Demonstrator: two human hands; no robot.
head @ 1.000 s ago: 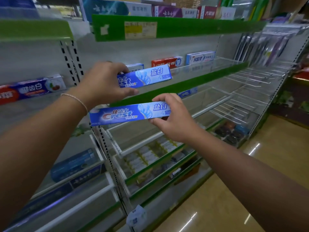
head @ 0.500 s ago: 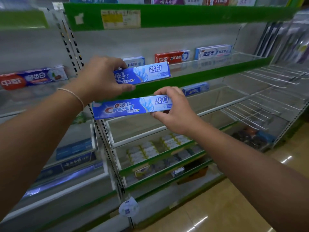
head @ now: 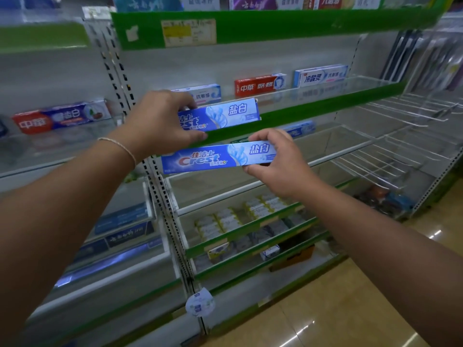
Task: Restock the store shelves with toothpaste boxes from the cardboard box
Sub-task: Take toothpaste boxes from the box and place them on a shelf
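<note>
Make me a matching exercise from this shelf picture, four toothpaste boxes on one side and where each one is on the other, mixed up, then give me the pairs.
1. upper blue Crest box
2. lower blue Crest box
3. red cardboard box
4. white and blue box

A. shelf, far right
B. in right hand
C. in left hand
D. shelf, left of the white and blue one

Pairs: 1-C, 2-B, 3-D, 4-A
</note>
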